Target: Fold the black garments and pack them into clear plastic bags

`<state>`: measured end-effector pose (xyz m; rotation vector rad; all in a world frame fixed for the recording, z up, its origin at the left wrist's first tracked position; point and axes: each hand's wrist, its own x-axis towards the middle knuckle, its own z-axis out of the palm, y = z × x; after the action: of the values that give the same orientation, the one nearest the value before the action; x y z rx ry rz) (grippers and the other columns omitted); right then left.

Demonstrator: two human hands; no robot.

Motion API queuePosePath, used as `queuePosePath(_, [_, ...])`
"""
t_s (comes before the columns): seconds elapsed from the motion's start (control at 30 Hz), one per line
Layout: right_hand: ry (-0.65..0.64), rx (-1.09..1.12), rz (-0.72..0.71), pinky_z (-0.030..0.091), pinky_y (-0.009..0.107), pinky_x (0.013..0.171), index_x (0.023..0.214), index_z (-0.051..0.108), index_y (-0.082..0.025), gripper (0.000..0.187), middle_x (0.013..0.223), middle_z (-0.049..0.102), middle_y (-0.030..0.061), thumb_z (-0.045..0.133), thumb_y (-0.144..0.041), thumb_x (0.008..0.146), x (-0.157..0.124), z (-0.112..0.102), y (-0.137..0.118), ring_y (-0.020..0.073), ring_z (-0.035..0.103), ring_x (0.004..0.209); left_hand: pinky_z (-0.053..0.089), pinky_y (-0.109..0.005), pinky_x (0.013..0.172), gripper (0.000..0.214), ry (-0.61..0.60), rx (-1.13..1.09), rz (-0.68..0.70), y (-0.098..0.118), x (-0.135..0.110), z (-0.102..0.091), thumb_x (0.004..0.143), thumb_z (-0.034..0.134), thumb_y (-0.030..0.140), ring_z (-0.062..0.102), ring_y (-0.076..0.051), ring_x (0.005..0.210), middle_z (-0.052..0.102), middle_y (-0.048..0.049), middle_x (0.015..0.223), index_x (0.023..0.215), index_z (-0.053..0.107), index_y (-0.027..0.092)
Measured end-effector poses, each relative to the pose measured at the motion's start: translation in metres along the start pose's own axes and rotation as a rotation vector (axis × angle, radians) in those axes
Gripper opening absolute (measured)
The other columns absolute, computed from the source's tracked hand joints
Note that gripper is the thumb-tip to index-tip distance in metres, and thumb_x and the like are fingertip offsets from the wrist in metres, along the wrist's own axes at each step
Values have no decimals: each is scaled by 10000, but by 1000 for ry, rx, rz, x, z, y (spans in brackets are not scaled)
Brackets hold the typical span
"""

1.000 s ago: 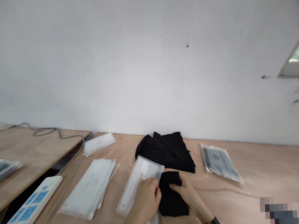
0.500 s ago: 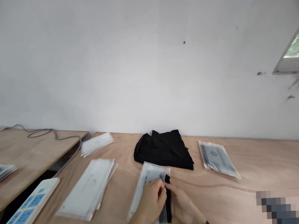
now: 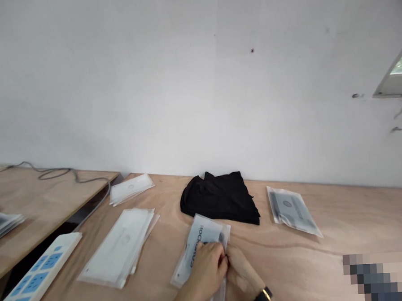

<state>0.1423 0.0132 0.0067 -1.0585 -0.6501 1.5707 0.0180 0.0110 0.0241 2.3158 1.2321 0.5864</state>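
A translucent zip bag [image 3: 185, 261] with dark lettering lies at the front middle of the table, a pale sheet and some dark material showing through it. My left hand [image 3: 209, 267] is closed on the bag's right side, thumb and fingers pinched together. At the bag's right edge, my right hand [image 3: 241, 267] has its fingers curled in against the left fingertips. A tiny black bit shows between the hands; the right fingertips are partly hidden. Just beyond the bag rests a heap of folded black cloth [image 3: 220, 199].
Flat translucent bags [image 3: 115, 249] are stacked on the left, with more bags [image 3: 132, 186] behind them. A filled bag [image 3: 290, 208] lies at right. A power strip [image 3: 67, 240] and grey cable [image 3: 98, 179] lie near the gap beside the left table [image 3: 55, 201]. The wall closes off the back.
The black strip of cloth at the bag's right edge has almost vanished from sight. My right hand has moved in closer to the left. More of the bag's lettering shows.
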Motion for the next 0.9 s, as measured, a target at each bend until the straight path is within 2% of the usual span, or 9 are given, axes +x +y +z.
queuePosePath(0.07, [-5,-38,-3,500,303,685,676,661,-196,243,645,682,1,768,-395,587,2,-10,-6,228,642,765,318,-306,773,39,-21,23,47,-5,-8,-2,845,567,201,540,-178,846,612,1,871,808,558,192])
queuePosePath(0.17, [6,-138,22,498,290,688,733,680,-178,199,743,700,11,757,-342,651,-6,-40,-13,220,640,799,315,-309,783,257,-31,140,288,-20,-29,2,765,703,382,515,-198,889,601,-5,944,916,579,215])
queuePosePath(0.3, [44,-286,113,522,351,791,1056,613,-211,223,1134,618,54,553,-345,889,-36,-70,-3,175,609,928,291,-322,749,123,173,329,553,-39,-51,30,860,610,326,495,-169,785,606,-3,809,816,597,212])
queuePosePath(0.37, [44,-287,129,518,384,830,1132,572,-236,253,1214,570,64,524,-343,909,-50,-69,9,184,590,984,289,-326,722,208,266,324,554,-42,-53,45,885,570,325,478,-155,719,592,-1,715,716,585,205])
queuePosePath(0.5, [46,-287,146,516,397,834,1147,565,-222,280,1209,572,66,541,-347,898,-61,-51,29,197,590,995,298,-327,716,300,292,257,540,-39,-46,57,900,532,380,477,-143,670,596,2,658,658,576,210])
queuePosePath(0.63, [69,-271,150,522,384,823,1135,570,-229,262,1199,577,62,532,-347,904,-52,-44,34,186,593,978,312,-309,750,302,193,202,558,-34,-44,52,936,481,343,509,-129,678,625,12,663,687,596,219])
queuePosePath(0.73, [105,-248,136,532,301,689,968,627,-210,220,987,654,37,560,-398,876,-40,-56,23,157,627,811,321,-290,744,310,113,138,625,-33,-50,42,968,415,272,538,-114,680,661,20,691,722,597,220])
queuePosePath(0.83, [212,-231,73,466,235,492,664,604,-203,322,649,637,3,657,-512,737,-30,-77,4,135,592,562,327,-289,766,265,44,114,615,-37,-57,16,944,418,188,568,-113,697,681,22,731,755,600,225])
queuePosePath(0.9, [311,-318,-3,442,242,443,603,578,-213,336,550,606,-4,695,-522,658,-30,-92,-9,141,566,487,337,-302,795,211,-25,136,530,-42,-60,-11,896,458,161,583,-132,732,684,9,756,763,608,226])
